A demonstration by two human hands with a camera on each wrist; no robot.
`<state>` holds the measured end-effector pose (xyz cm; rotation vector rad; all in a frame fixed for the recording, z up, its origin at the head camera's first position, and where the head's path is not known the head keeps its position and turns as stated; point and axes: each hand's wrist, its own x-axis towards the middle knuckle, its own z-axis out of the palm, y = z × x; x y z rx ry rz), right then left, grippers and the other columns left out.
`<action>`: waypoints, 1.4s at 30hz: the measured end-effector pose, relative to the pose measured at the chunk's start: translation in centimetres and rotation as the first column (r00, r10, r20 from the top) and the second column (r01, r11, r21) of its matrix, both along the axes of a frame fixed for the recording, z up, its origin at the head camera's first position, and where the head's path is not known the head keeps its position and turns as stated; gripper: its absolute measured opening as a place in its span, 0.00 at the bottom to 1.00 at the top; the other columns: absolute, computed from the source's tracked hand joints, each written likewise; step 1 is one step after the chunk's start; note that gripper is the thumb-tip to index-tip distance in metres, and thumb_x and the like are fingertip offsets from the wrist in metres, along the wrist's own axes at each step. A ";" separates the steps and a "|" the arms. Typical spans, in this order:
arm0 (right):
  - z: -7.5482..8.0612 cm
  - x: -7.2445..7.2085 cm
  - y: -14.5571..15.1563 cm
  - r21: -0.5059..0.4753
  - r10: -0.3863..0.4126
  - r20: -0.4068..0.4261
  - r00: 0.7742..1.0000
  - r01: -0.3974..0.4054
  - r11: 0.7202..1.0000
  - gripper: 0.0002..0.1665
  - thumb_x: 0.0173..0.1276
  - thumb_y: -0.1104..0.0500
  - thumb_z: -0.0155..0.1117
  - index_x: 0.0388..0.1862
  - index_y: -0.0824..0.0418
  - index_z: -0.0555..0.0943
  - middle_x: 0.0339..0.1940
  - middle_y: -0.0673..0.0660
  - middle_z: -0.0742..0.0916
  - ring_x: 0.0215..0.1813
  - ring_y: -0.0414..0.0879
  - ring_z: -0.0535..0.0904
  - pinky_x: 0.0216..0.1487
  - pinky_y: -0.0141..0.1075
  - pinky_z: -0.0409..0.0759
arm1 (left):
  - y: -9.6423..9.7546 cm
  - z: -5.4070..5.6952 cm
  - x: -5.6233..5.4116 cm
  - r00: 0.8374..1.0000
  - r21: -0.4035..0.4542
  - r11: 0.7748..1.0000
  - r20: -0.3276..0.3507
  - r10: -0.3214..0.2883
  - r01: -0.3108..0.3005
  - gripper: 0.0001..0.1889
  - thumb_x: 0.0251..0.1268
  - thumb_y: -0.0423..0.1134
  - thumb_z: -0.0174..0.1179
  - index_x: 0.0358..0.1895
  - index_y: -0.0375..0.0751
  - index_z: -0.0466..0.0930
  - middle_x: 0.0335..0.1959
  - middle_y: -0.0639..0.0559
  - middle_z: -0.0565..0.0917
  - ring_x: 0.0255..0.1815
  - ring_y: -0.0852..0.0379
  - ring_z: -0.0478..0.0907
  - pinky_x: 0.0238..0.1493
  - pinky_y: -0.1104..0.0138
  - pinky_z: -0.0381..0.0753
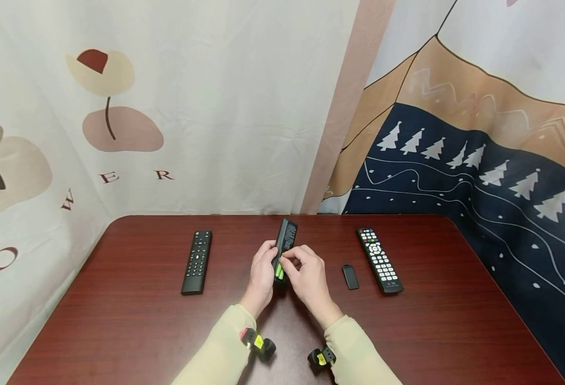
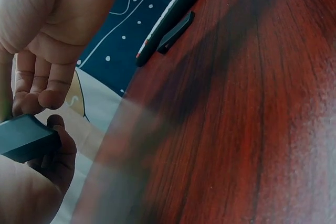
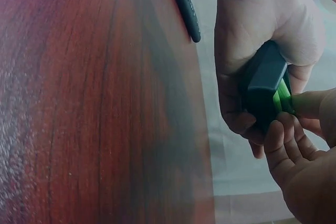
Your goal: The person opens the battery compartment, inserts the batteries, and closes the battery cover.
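Above the middle of the table, the left hand (image 1: 261, 275) grips a black remote control (image 1: 288, 234) around its sides, back turned up. Its battery compartment is uncovered, and a green battery (image 1: 279, 271) shows at the near end. The right hand (image 1: 311, 275) has its thumb and fingertips on that battery, pinching it at the compartment. In the right wrist view, the green battery (image 3: 283, 96) shows along the side of the remote, against the right thumb. The left wrist view catches only the near end of the remote (image 2: 31, 137); the compartment is hidden there.
A small black battery cover (image 1: 350, 277) lies right of the hands. Beyond it rests a black remote with white buttons (image 1: 382, 262). Another black remote (image 1: 197, 262) lies to the left. The dark red table (image 1: 133, 321) ends at a printed curtain (image 1: 224, 107).
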<state>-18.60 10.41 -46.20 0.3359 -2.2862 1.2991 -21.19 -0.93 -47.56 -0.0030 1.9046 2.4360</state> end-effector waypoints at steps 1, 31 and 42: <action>0.0 0.0 0.0 0.000 -0.001 -0.001 1.000 0.001 1.000 0.03 0.63 0.69 0.74 0.35 0.64 0.88 0.32 0.54 0.85 0.30 0.43 0.82 0.32 0.31 0.81 | 0.0 -0.1 0.0 1.000 0.001 1.000 -0.003 0.000 0.000 0.17 0.77 0.33 0.41 0.53 0.24 0.76 0.40 0.46 0.81 0.39 0.58 0.76 0.38 0.71 0.76; -0.1 0.5 -0.2 0.123 -0.016 -0.110 0.994 0.029 0.992 0.08 0.63 0.68 0.75 0.41 0.67 0.92 0.32 0.54 0.83 0.28 0.43 0.77 0.28 0.28 0.73 | 0.3 0.4 -0.2 0.999 -0.020 1.000 0.030 0.025 -0.024 0.16 0.78 0.34 0.40 0.52 0.27 0.76 0.44 0.39 0.79 0.43 0.55 0.75 0.44 0.68 0.76; 0.4 0.6 0.2 0.165 0.054 -0.020 0.998 -0.050 0.985 0.14 0.66 0.67 0.72 0.50 0.69 0.89 0.37 0.55 0.82 0.35 0.46 0.79 0.32 0.32 0.76 | 0.1 0.5 -0.3 0.998 -0.027 0.999 0.058 0.026 -0.025 0.16 0.79 0.35 0.39 0.51 0.29 0.76 0.40 0.44 0.77 0.42 0.55 0.74 0.44 0.69 0.75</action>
